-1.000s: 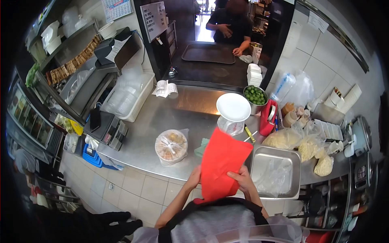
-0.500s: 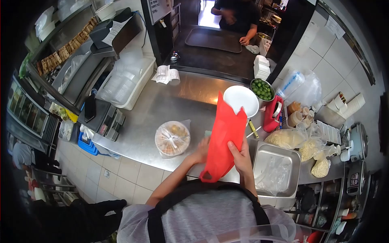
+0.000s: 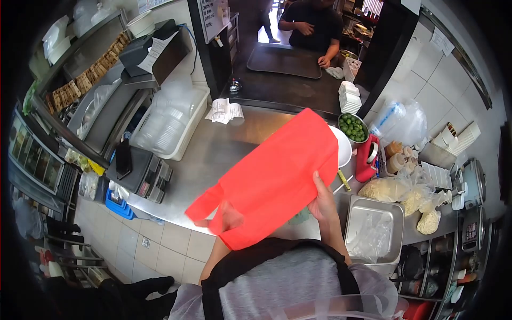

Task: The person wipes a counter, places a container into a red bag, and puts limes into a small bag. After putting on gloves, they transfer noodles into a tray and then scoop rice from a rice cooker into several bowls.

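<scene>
A red bag is spread flat and slanted above the steel counter, its handle end toward the lower left. My right hand grips its right edge, thumb on top. Around the handle end is my left hand, partly inside or behind the red material; its fingers are mostly hidden and blurred. The bag covers part of a white bowl and the place where a wrapped round container stood.
Beyond the counter, a person stands behind a dark tray. Green limes fill a bowl at the right, near a steel pan and bagged food. A white basket holds plastic containers at the left.
The red bag has swung from nearly upright to a wide slant and opened out flatter. My left hand has moved left to its handle end. The wrapped container is now hidden.
</scene>
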Motion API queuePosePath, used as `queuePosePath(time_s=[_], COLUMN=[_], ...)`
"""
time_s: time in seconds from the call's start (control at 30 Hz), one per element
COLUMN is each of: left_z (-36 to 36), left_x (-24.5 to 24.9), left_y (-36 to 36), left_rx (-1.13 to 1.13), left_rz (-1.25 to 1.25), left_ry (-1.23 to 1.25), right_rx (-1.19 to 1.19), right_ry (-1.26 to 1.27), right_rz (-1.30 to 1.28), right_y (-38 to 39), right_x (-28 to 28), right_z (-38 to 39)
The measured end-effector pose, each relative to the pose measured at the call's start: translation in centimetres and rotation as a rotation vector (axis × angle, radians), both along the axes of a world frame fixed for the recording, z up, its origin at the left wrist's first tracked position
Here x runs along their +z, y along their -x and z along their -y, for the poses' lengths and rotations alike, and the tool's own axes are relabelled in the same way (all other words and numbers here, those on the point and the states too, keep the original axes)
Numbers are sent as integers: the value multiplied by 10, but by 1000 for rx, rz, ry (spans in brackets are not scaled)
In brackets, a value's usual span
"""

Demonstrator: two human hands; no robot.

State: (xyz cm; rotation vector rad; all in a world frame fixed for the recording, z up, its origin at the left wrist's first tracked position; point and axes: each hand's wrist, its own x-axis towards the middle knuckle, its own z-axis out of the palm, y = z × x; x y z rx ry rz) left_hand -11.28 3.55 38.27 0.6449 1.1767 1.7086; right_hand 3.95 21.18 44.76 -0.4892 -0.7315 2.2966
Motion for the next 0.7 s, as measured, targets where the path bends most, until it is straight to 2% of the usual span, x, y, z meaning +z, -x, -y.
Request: queuePosePath(time_s=[0.17,0.2,0.23,0.3,0.33,0.37,0.4,0.43,0.5,0.6,0.63,0.7], left_z=[2,2,-1,3,4,9,15,19,40,56,52,23], left_x=[32,27,14,6,9,14,10,6,12,27,36,43], left_y=[0,1,9,21,26,29,35,41,59,63,60,38], left_rx=[95,90,65,53,46,143,307,466,612,607,588,495], left_rz=[-117,-83,75,142,172,164,242,300,366,287,220,-125], left_ry=[74,84,107,7,-43,-3,-75,-156,-314,-425,-422,-311], right_rx=[-56,-76,-90,-120,-13,95,199,352,654,586,480,286], right_ry=[-228,-289,-358,-498,-596,-690,-780,-1020,-1494,-982,-924,-789], right_rz=[60,78,103,148,298,446,592,676,843,496,382,166], right_y=[-10,-16,-20,-26,-27,-28,-28,-28,-28,-22,-13,10], right_x=[1,1,0,-1,-2,-3,-6,-14,-27,-21,-11,12], right_z=[-3,-2,-3,-7,-10,-13,-14,-14,-16,4,14,31])
